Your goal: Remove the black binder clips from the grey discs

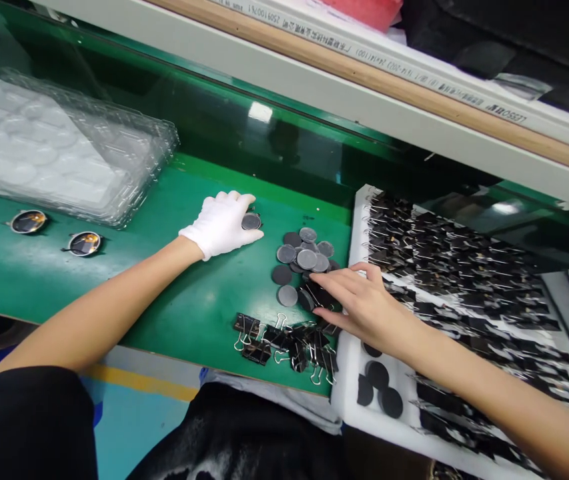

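Note:
My left hand point(224, 225), in a white glove, is closed around the edge of a small round watch-like piece point(251, 221) with a grey disc face, low over the green table. My bare right hand point(357, 300) has thumb and fingers pinched around a black binder clip point(325, 295), beside a pile of grey and black discs point(307, 259). A dark disc point(307, 299) stands tilted against that clip; whether the clip grips it is hard to tell. Several loose black binder clips point(298, 343) with silver handles lie just below, towards the table's front edge.
Right of the pile, a white foam tray point(344, 373) holds rows of black binder clips and a few black discs point(377, 375). Stacked clear plastic trays point(64, 147) lie at the far left. Two round watch-like pieces point(29, 221) rest in front of them. A shelf beam point(314, 60) crosses above.

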{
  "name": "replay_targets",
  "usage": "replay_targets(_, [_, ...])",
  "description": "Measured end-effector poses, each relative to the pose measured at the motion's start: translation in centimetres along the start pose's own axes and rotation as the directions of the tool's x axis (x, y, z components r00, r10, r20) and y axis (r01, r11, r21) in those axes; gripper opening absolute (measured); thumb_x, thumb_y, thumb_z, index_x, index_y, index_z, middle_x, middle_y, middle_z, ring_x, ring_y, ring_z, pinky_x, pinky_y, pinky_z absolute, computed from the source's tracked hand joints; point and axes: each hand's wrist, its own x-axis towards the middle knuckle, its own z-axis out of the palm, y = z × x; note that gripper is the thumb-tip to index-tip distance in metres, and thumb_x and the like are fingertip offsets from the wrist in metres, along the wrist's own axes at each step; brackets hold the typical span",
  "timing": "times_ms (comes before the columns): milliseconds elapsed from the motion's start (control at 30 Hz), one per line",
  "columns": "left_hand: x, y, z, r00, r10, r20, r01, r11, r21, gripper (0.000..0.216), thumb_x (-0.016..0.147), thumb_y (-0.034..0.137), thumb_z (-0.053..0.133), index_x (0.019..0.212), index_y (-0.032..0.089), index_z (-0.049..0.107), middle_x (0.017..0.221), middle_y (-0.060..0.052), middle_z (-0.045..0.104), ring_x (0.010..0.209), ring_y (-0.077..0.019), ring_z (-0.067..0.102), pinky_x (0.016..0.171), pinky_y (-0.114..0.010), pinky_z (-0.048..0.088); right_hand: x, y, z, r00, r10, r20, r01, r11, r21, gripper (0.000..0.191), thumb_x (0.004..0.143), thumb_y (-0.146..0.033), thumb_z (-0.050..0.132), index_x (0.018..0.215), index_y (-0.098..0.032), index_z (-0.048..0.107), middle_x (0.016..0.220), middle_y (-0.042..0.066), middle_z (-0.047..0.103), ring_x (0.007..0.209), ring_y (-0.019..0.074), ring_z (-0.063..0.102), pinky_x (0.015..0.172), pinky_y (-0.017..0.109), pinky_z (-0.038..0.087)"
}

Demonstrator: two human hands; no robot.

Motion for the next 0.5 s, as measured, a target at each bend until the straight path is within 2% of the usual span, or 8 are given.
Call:
replay_targets(100, [0.2, -0.2, 0.0, 1.0, 0.022, 0.007, -0.022, 1.0, -0.02, 0.07, 0.092, 0.055, 0.061, 0.15, 0.019, 0.05, 0.13, -0.013, 0.069, 0.121, -0.0369, 0.061, 0.097, -0.045, 0.045, 0.0, -0.3, 0.3, 0.996, 0.085, 0.04, -0.086, 0.996, 0.03, 0.037, 0.095, -0.02, 0.075, 0.128, -0.013, 0.058, 0.124, 0.015, 0.068, 0.105, 0.0288, 0.068, 0.097, 0.046, 0.038])
replay_targets(233, [0.4, -0.4, 0.1, 0.997, 0.083, -0.009, -0.083, 0.997, -0.011, 0.071, 0.092, 0.05, 0.062, 0.152, 0.014, 0.046, 0.125, -0.014, 0.072, 0.116, -0.0358, 0.065, 0.092, -0.042, 0.044, 0.3, -0.1, 0.0, 0.985, 0.144, 0.098, -0.152, 0.986, 0.072, 0.029, 0.094, -0.018, 0.074, 0.119, -0.019, 0.06, 0.118, 0.01, 0.067, 0.103, 0.0283, 0.066, 0.096, 0.048, 0.038])
replay_targets(433, [0.5, -0.7, 0.3, 0.988, 0.154, -0.027, -0.154, 0.988, 0.021, 0.064, 0.093, 0.05, 0.061, 0.146, 0.015, 0.051, 0.117, -0.015, 0.073, 0.109, -0.0365, 0.067, 0.086, -0.041, 0.043, 1.6, 2.5, -1.3, 0.973, -0.041, 0.229, -0.029, 0.955, 0.294, 0.016, 0.101, -0.021, 0.064, 0.117, -0.022, 0.061, 0.108, 0.005, 0.068, 0.104, 0.025, 0.065, 0.096, 0.044, 0.044])
replay_targets(500, [0.6, -0.7, 0.3, 0.988, 0.157, -0.017, -0.156, 0.987, 0.041, 0.064, 0.094, 0.05, 0.061, 0.146, 0.014, 0.051, 0.118, -0.016, 0.072, 0.109, -0.0374, 0.067, 0.086, -0.042, 0.042, 2.1, 2.9, -1.5, 0.964, -0.076, 0.255, -0.007, 0.95, 0.311, 0.011, 0.103, -0.024, 0.061, 0.113, -0.023, 0.063, 0.108, 0.006, 0.068, 0.102, 0.0249, 0.065, 0.095, 0.044, 0.047])
